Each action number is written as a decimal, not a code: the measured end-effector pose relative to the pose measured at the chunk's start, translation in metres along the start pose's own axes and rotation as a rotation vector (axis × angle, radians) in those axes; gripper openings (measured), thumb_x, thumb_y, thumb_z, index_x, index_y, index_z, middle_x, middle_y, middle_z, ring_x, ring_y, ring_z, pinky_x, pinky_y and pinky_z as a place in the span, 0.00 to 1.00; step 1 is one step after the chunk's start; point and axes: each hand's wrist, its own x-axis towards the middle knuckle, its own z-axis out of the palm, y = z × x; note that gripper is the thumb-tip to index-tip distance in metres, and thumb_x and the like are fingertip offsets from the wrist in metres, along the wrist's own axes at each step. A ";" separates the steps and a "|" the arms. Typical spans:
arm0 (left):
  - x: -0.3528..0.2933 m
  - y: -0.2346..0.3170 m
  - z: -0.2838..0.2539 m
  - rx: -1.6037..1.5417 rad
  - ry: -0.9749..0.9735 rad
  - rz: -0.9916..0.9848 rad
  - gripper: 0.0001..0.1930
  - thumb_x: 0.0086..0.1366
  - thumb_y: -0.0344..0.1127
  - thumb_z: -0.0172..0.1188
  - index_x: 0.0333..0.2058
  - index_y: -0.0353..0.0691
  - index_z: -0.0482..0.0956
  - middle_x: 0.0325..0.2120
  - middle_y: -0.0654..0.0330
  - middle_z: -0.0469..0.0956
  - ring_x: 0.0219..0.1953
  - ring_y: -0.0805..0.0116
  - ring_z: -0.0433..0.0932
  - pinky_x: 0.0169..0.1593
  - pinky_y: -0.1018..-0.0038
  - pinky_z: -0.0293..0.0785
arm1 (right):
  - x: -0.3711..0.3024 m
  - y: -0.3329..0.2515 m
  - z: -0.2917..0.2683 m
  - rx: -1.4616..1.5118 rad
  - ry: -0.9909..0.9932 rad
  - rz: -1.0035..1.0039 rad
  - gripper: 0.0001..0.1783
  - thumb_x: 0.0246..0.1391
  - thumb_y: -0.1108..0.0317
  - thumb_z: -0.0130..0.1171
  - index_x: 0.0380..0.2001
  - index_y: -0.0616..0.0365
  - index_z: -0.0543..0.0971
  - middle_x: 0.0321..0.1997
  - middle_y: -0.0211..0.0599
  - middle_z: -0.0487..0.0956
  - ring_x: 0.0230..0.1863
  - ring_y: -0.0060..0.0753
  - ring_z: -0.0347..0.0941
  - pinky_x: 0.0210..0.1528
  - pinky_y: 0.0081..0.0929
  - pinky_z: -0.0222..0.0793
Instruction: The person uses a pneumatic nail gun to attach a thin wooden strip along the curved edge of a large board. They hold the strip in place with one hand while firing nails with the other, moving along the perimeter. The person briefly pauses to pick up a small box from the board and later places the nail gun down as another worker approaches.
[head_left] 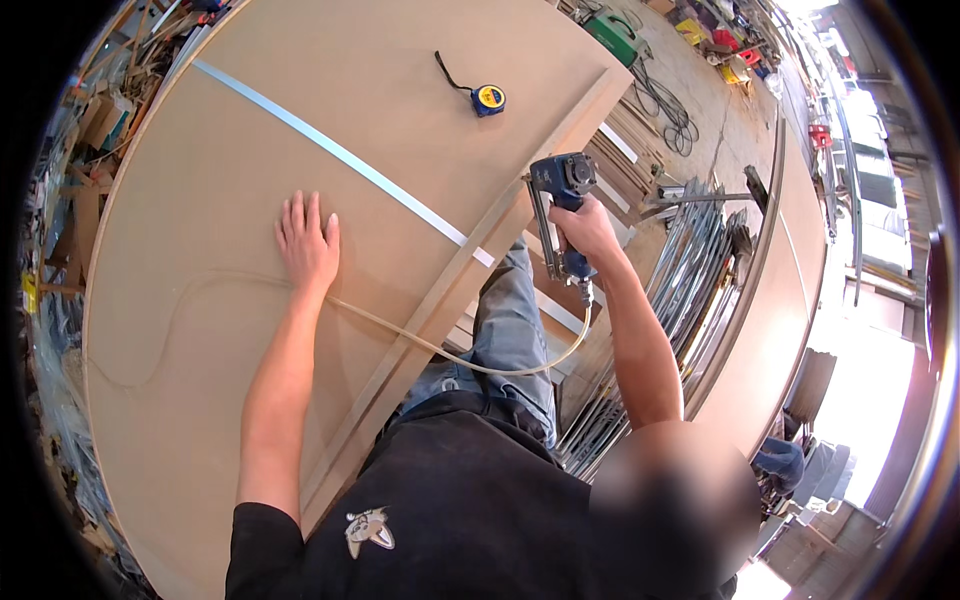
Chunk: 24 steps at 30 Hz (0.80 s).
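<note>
My right hand (588,228) grips the handle of a dark blue pneumatic nail gun (562,185). Its nose is at the wooden strip (440,290) that runs along the near edge of a large brown board (230,140). From the bottom of the handle a pale air hose (480,368) curves left across the strip and onto the board. My left hand (308,245) lies flat on the board, fingers stretched out, with the hose passing under that wrist. Beyond it a light metal strip (340,153) crosses the board at a slant to the wooden strip.
A blue and yellow tape measure (488,99) with a black strap rests on the board's far part. Metal lengths (690,275) lie bundled at right, beside another large board (765,330). A green machine (612,38) and coiled cable (665,110) are on the floor. Scraps crowd the left.
</note>
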 end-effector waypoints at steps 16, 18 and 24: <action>-0.007 0.003 -0.008 -0.004 -0.014 -0.046 0.30 0.81 0.54 0.53 0.76 0.50 0.68 0.79 0.55 0.61 0.81 0.50 0.55 0.81 0.45 0.50 | -0.024 0.011 0.016 -0.055 -0.049 -0.031 0.10 0.54 0.65 0.67 0.29 0.62 0.82 0.18 0.33 0.78 0.18 0.27 0.75 0.26 0.32 0.71; -0.012 0.004 -0.008 0.002 -0.009 -0.049 0.30 0.81 0.54 0.53 0.76 0.50 0.68 0.79 0.55 0.61 0.81 0.50 0.56 0.81 0.44 0.50 | -0.026 0.012 0.017 -0.042 -0.055 -0.040 0.10 0.53 0.65 0.67 0.30 0.62 0.82 0.19 0.33 0.79 0.20 0.27 0.76 0.27 0.32 0.73; -0.026 0.008 -0.009 -0.009 -0.009 -0.047 0.31 0.80 0.54 0.54 0.75 0.50 0.69 0.78 0.54 0.62 0.80 0.49 0.57 0.81 0.43 0.50 | -0.041 0.009 0.026 -0.069 -0.068 -0.034 0.10 0.55 0.65 0.68 0.32 0.63 0.82 0.19 0.33 0.78 0.19 0.27 0.76 0.26 0.32 0.72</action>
